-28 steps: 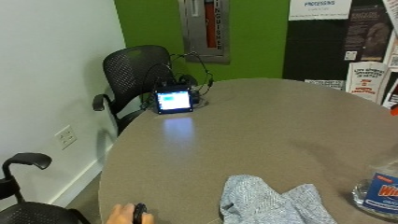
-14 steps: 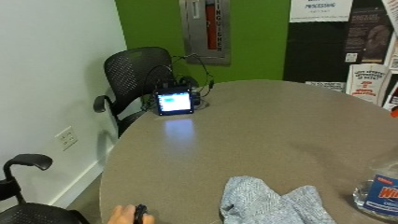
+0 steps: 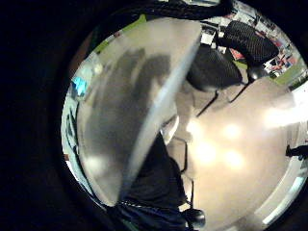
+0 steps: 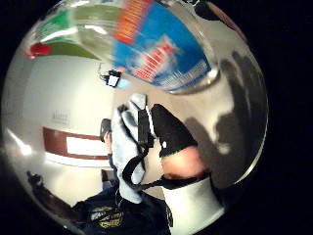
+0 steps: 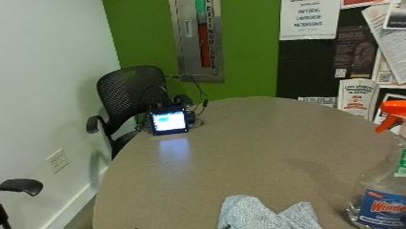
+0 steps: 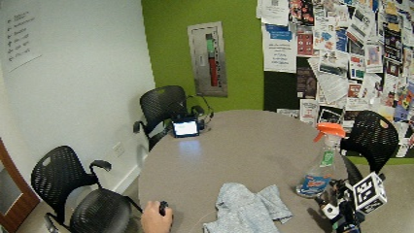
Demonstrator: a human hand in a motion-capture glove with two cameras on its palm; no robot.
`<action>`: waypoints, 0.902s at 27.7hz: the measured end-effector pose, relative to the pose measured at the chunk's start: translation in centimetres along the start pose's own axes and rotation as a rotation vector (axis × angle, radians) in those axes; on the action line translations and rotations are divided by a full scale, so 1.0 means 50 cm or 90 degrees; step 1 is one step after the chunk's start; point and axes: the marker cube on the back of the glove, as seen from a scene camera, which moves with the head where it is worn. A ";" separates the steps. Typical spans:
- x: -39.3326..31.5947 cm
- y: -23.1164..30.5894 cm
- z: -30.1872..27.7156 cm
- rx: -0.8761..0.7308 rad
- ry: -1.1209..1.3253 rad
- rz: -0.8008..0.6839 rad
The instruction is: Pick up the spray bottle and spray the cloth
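A clear spray bottle (image 6: 319, 170) with an orange trigger and a blue label stands upright near the round table's (image 6: 246, 150) right edge. In the outside view the spray bottle (image 5: 379, 191) is at the lower right. A crumpled grey-blue cloth (image 6: 242, 209) lies at the table's near edge, left of the bottle; the outside view also shows the cloth (image 5: 266, 215). My gloved right hand (image 6: 337, 206) hangs beside the bottle's base, just off the table edge, holding nothing. In the thumb side palm view the blue label (image 4: 161, 54) looms close, my gloved thumb (image 4: 171, 129) is stretched out, and finger shadows spread on the table.
A small lit screen device (image 6: 185, 128) with cables sits at the table's far left. A bare left hand (image 6: 157, 219) rests at the near left edge with a small dark thing. Black mesh chairs (image 6: 162, 104) stand around the table, one close behind the bottle (image 6: 372, 138).
The outside view itself has shifted, and more of the bottle, including its orange trigger, now shows. The bare hand has left that view. Nothing on the table has visibly moved.
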 end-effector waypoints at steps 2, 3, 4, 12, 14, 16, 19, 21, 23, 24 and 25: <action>-0.020 -0.010 -0.031 0.020 -0.018 -0.007; -0.033 -0.017 -0.049 0.030 -0.028 -0.014; -0.047 -0.025 -0.067 0.041 -0.038 -0.023; -0.135 -0.111 -0.134 0.070 -0.161 -0.115; -0.155 -0.122 -0.132 0.064 -0.191 -0.115; -0.168 -0.130 -0.127 0.060 -0.218 -0.112; -0.178 -0.136 -0.119 0.067 -0.253 -0.110; -0.178 -0.141 -0.114 0.080 -0.274 -0.113; -0.179 -0.144 -0.111 0.095 -0.294 -0.112; -0.180 -0.144 -0.110 0.103 -0.302 -0.110; -0.180 -0.145 -0.109 0.113 -0.308 -0.109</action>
